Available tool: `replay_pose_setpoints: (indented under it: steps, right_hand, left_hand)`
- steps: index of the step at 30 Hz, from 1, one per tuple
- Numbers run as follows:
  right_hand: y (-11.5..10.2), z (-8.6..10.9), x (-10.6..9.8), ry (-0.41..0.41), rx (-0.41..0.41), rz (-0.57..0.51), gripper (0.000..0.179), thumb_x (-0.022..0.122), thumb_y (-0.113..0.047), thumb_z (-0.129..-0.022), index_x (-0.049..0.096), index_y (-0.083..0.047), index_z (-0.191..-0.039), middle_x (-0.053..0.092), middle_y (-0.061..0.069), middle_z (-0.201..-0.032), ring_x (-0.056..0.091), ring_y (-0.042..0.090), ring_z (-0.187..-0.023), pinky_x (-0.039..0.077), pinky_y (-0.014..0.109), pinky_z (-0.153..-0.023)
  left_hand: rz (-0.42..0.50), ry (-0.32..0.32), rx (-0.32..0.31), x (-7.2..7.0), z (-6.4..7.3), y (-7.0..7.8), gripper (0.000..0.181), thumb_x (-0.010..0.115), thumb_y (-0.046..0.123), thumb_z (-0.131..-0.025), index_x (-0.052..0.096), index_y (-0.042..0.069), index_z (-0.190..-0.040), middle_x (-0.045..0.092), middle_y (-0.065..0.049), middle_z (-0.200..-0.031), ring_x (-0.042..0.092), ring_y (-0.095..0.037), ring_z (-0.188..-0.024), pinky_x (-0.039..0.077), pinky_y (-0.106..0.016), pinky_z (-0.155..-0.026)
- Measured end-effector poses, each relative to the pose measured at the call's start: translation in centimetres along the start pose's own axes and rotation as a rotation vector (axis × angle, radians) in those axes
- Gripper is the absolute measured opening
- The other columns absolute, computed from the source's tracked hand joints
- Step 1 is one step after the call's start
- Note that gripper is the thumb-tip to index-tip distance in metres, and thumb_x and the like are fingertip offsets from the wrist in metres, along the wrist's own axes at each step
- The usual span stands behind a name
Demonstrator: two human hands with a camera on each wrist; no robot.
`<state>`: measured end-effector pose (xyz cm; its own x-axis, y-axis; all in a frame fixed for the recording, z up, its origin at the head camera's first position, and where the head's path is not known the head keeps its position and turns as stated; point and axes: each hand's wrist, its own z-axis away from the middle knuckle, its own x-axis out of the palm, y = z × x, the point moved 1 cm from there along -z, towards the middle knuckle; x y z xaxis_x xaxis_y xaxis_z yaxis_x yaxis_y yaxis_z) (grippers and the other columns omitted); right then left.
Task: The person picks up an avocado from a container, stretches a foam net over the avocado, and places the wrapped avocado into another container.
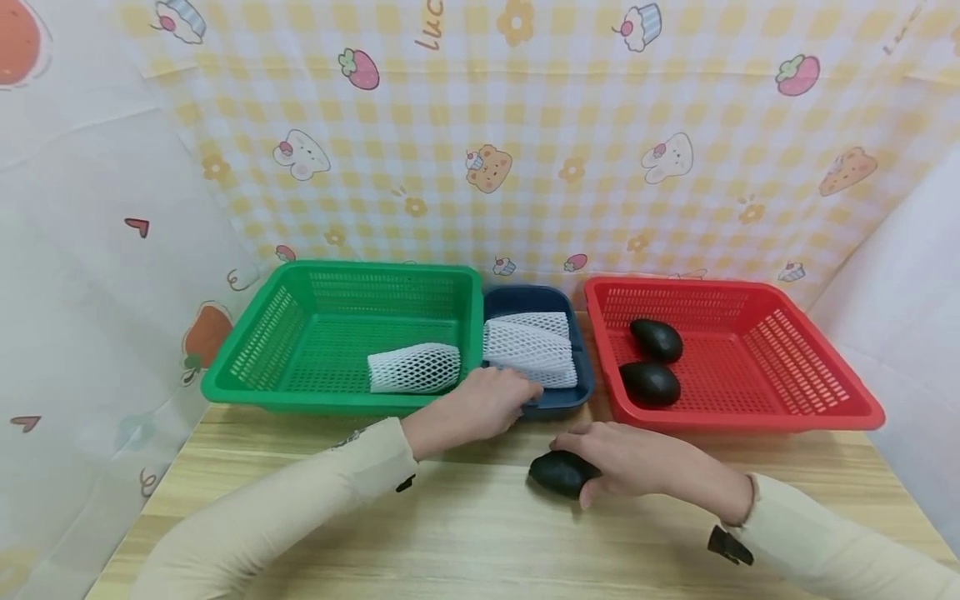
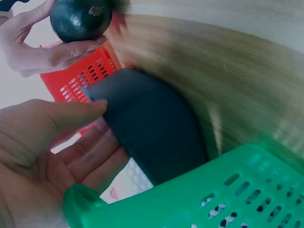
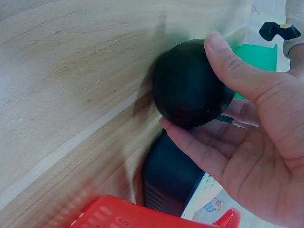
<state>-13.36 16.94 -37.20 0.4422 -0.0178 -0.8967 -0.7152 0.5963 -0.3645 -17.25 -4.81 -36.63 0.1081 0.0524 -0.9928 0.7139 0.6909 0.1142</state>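
Note:
My right hand [image 1: 626, 458] grips a dark avocado [image 1: 564, 473] low over the table, thumb and fingers around one end. In the right wrist view the thumb lies across the top of the avocado [image 3: 187, 88], with the fingers below. My left hand [image 1: 480, 404] reaches over the front left corner of a dark blue tray [image 1: 525, 293]. White foam net sleeves [image 1: 528, 343] lie stacked in that tray. In the left wrist view, the thumb is right at the rim of the tray [image 2: 152, 123], the other fingers extended beyond it, nothing visible held.
On the left stands a green basket [image 1: 247, 392] holding a white foam net [image 1: 415, 368], with something dark showing through its mesh. A red basket [image 1: 817, 367] on the right contains two avocados [image 1: 651, 383]. Behind hangs a checked curtain [image 1: 450, 108].

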Motion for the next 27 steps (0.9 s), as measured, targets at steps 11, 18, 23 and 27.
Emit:
replay_pose_setpoints:
  steps: [11, 18, 23, 27]
  right_hand:
    - [-0.1, 0.1, -0.3, -0.005, 0.012, -0.031, 0.068, 0.090, -0.032, -0.077, 0.062, -0.008, -0.134, 0.065, 0.003, -0.125, 0.060, 0.013, -0.102, 0.053, 0.036, -0.088]
    - [-0.2, -0.1, -0.4, -0.010, 0.016, -0.031, 0.068, 0.090, -0.032, -0.077, 0.063, -0.006, -0.134, 0.066, 0.003, -0.123, 0.061, 0.013, -0.102, 0.053, 0.037, -0.088]
    - [-0.1, -0.2, -0.4, -0.013, 0.014, -0.037, 0.068, 0.090, -0.031, -0.076, 0.063, -0.006, -0.133, 0.066, 0.004, -0.124, 0.062, 0.013, -0.102, 0.053, 0.037, -0.088]
    - [-0.2, -0.2, -0.3, -0.010, 0.012, -0.036, 0.067, 0.091, -0.031, -0.076, 0.063, -0.006, -0.132, 0.066, 0.004, -0.122, 0.061, 0.012, -0.100, 0.054, 0.037, -0.088]
  left_hand:
    - [0.100, 0.077, -0.034, -3.3, -1.6, -0.7, 0.035, 0.074, 0.020, -0.095, 0.066, 0.018, -0.129, 0.065, -0.001, -0.117, 0.061, -0.016, -0.096, 0.055, -0.033, -0.074]
    - [0.071, -0.003, -0.109, -4.2, -3.1, -0.8, 0.050, 0.077, 0.027, -0.093, 0.059, 0.021, -0.139, 0.057, -0.006, -0.136, 0.055, -0.023, -0.117, 0.051, -0.046, -0.093]
    - [0.050, -0.050, -0.139, -4.0, -3.8, -0.7, 0.054, 0.077, 0.027, -0.093, 0.056, 0.022, -0.143, 0.055, -0.007, -0.139, 0.052, -0.026, -0.120, 0.049, -0.049, -0.097]
    - [0.018, -0.080, -0.155, -3.5, -4.0, -0.7, 0.057, 0.075, 0.025, -0.093, 0.053, 0.021, -0.146, 0.055, -0.009, -0.140, 0.050, -0.028, -0.123, 0.047, -0.050, -0.099]
